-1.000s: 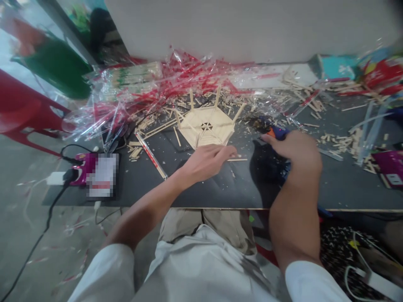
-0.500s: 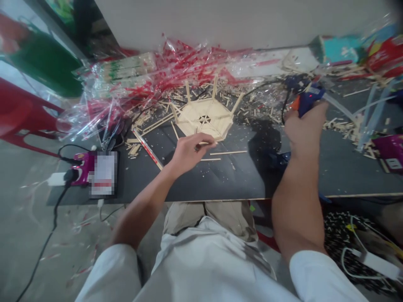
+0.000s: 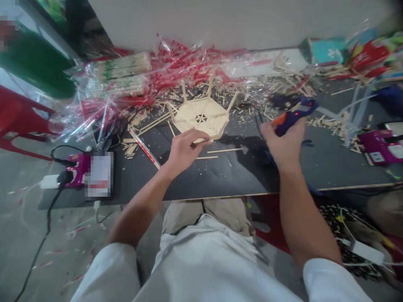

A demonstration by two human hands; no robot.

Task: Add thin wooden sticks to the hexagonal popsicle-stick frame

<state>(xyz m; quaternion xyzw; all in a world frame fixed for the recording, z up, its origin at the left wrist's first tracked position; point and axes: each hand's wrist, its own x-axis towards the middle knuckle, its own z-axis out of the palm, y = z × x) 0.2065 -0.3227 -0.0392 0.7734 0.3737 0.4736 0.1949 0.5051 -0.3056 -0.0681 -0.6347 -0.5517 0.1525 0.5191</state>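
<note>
A hexagonal frame of pale wooden sticks lies on the dark table, several posts standing up from its rim and a small wheel-like opening at its centre. At its front edge, my left hand is closed in a pinch on a thin wooden stick, partly hidden by the fingers. My right hand grips a blue glue gun with an orange nozzle, to the right of the frame and apart from it. The nozzle points left. Loose sticks lie just in front of the frame.
Clear and red plastic wrappers heap up behind, beside bundled sticks. Stick offcuts litter the table. At left are a phone and a purple power strip; another purple box stands right, near clear glue sticks.
My right hand has brought the glue gun left and down, nearer the frame. My left hand stays pinched at the frame's front edge. The whole view has shifted slightly.
</note>
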